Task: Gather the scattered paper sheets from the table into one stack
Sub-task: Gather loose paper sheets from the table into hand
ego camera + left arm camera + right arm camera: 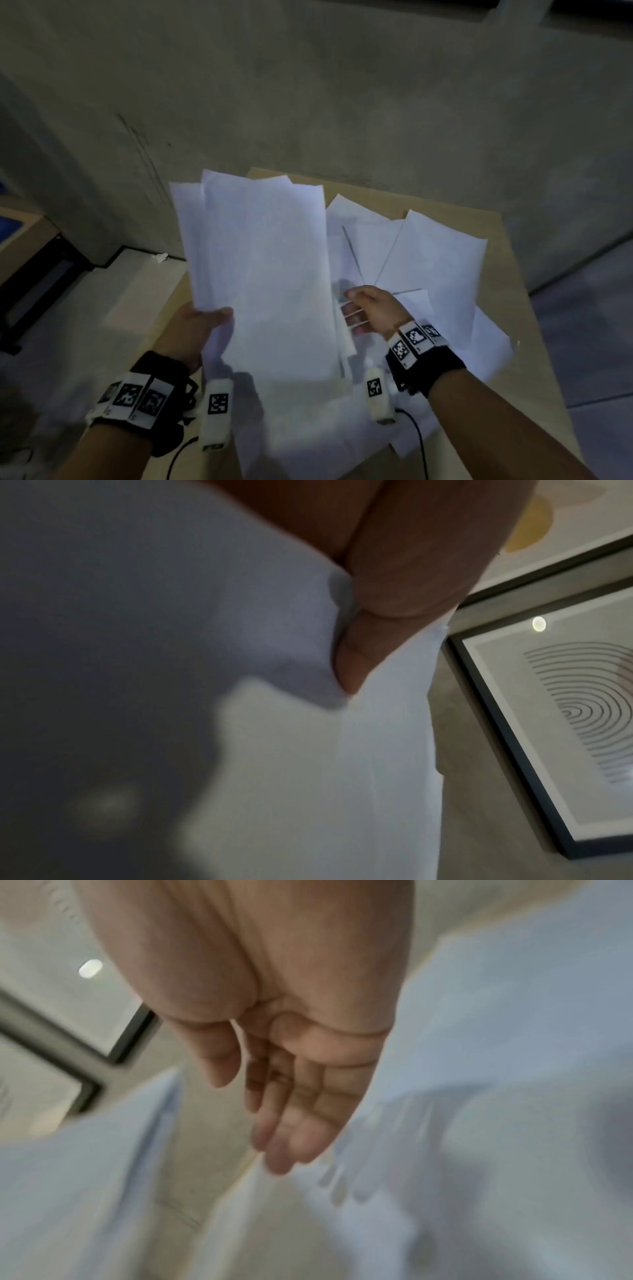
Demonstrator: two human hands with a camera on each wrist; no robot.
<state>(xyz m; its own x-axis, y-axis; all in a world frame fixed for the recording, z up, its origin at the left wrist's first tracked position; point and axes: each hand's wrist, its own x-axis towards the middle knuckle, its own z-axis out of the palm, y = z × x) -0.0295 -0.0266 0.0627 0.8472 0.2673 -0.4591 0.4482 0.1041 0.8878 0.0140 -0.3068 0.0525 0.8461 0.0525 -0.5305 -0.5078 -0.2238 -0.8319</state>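
Left hand (191, 329) pinches one uneven white stack (260, 274), thumb on top. Right hand (371, 310), fingers straight and together, empty. Several loose sheets (428, 260) overlap on table (507, 308); count unclear.

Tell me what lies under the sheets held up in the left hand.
More loose paper spreads over the table below the held sheets, which the left hand pinches. What lies directly behind them is covered.
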